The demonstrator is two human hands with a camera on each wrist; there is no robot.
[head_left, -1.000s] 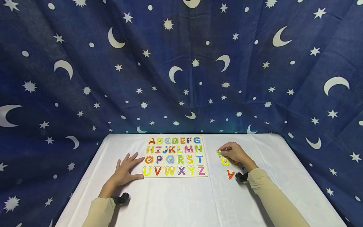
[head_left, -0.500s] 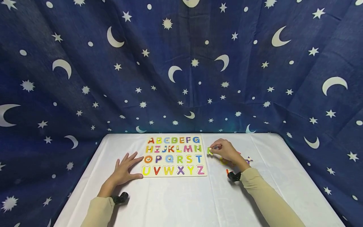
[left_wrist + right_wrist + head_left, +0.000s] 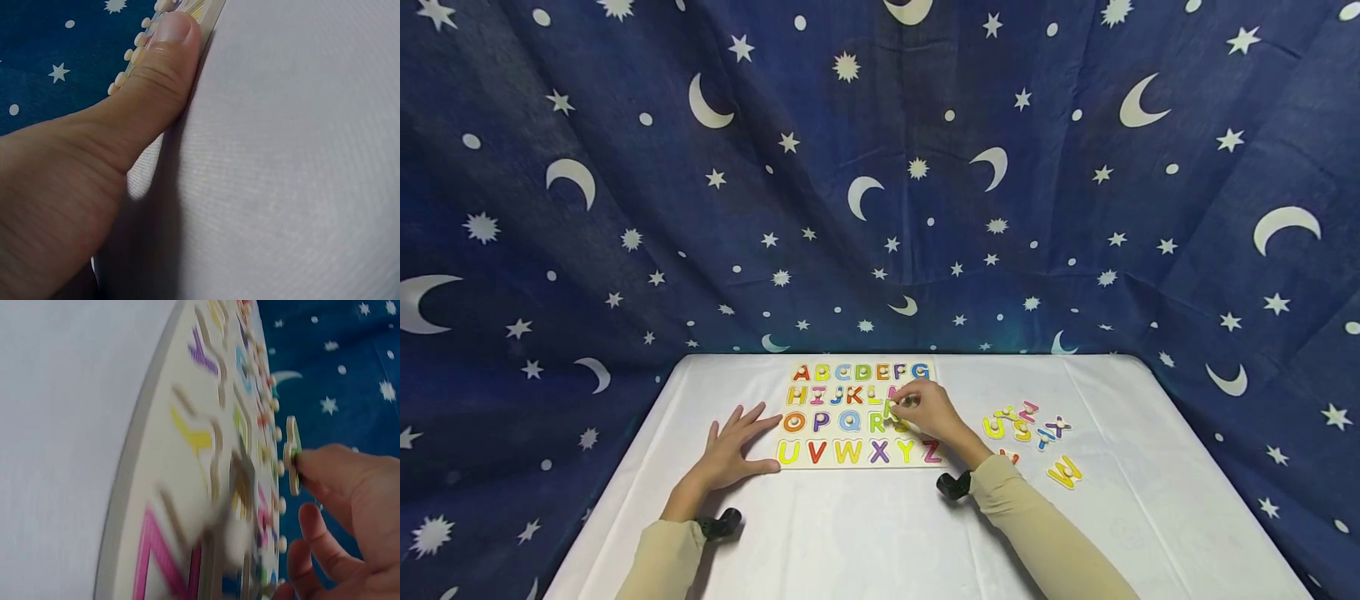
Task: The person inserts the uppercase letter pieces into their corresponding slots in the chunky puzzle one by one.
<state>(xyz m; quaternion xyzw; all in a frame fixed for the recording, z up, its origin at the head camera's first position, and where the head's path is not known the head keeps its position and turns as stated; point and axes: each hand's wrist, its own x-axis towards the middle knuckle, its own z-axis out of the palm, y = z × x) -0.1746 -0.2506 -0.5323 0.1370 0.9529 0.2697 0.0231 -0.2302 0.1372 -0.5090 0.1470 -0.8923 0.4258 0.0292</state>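
Observation:
The alphabet puzzle board [image 3: 831,436] lies on the white table, with knobbed letter pieces in its upper rows and along the third row as far as Q. My left hand [image 3: 733,450] rests at the board's left edge, fingers spread; in the left wrist view its thumb [image 3: 150,75] lies along that edge. Over the board's right half, my right hand [image 3: 934,410] pinches a green letter R puzzle piece [image 3: 887,409] between thumb and fingertips. Seen from the right wrist, the green piece [image 3: 292,456] is held edge-on above the board, raised off the surface.
Right of the board lie several loose letters: a yellow U [image 3: 994,428], a pink Z [image 3: 1028,410], a blue T [image 3: 1045,439], a purple X [image 3: 1058,427] and a yellow W [image 3: 1065,472]. A red letter [image 3: 1011,457] is partly behind my right sleeve. A starry curtain [image 3: 880,250] hangs behind.
My right hand has carried the green R leftward from the loose letters to above the board, uncovering the pile. The left hand has stayed at the board's edge.

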